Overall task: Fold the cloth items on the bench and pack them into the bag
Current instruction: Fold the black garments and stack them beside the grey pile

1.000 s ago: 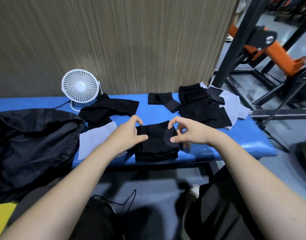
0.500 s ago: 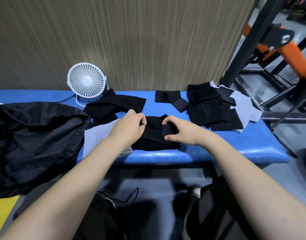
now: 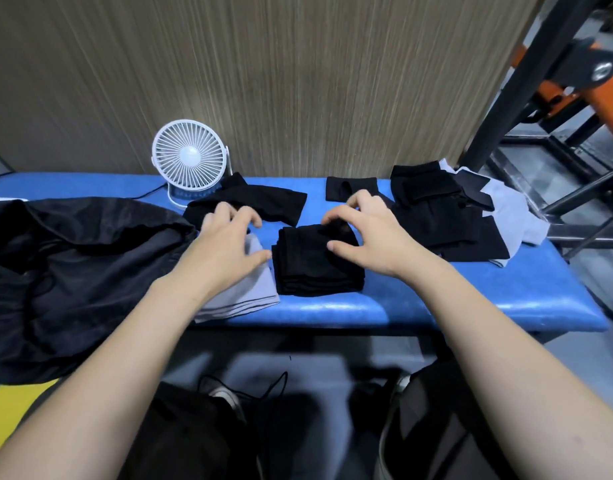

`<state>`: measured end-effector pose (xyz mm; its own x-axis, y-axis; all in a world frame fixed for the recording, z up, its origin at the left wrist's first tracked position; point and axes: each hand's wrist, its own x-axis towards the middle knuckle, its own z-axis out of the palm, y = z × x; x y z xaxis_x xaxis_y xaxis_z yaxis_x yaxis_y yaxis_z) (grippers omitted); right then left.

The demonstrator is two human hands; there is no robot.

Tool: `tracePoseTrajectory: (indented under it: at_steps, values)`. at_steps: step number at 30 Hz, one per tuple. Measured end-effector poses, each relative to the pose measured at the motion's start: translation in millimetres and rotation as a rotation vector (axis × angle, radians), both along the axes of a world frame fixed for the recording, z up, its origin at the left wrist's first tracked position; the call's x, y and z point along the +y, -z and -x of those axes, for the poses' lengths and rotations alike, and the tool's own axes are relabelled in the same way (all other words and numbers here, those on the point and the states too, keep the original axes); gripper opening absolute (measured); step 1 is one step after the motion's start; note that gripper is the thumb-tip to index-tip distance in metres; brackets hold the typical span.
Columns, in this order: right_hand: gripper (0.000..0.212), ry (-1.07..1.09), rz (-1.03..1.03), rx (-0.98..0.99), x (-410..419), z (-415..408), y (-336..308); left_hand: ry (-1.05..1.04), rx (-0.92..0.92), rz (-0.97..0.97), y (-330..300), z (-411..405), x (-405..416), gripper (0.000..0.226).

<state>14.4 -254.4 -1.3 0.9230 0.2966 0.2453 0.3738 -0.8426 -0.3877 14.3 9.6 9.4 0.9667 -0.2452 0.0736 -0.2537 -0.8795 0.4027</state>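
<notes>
Streaked wood-grain panelling backs a bench (image 3: 436, 299) padded in glossy blue vinyl, its front edge rounded and catching the light.

Head view: near the middle of the front edge sits a stack of folded black cloth (image 3: 317, 261), a soft square block with layered edges showing along its near side. The right hand (image 3: 367, 233) is over the stack's far right corner, fingers spread and bent, fingertips on the top layer and thumb touching its right side, gripping nothing. The left hand (image 3: 229, 240) lies with relaxed, loosely spread fingers on a folded grey cloth (image 3: 242, 296) just beside the stack's left side; that cloth is smooth, with dark stripes along its near hem. Behind the left hand an unfolded black cloth (image 3: 263, 202) lies rumpled. At the left end slumps the black bag (image 3: 73, 271), a thin, crinkled, faintly shiny fabric hanging over the front edge. Toward the right end lies a loose pile of black and grey cloths (image 3: 464, 220), with 1 small black piece (image 3: 350, 187) near the back edge. A round white fan (image 3: 189, 157) with a ribbed grille stands at the back edge. Black and orange metal framing (image 3: 575, 74) rises beyond the right end.
</notes>
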Motion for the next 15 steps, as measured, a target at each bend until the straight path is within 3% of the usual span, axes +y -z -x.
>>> tracePoseTrajectory:
  at_steps: [5,9,15]
  values:
    - [0.042,-0.115,0.144,-0.013,33,-1,6,-0.005,0.195,-0.164,0,6,25,0.035]
    - [0.052,-0.133,0.241,0.154,42,-4,9,0.113,0.328,-0.328,1,11,30,0.067]
    - [0.055,-0.124,0.254,0.259,33,-5,7,0.169,0.236,-0.392,12,4,16,0.080]
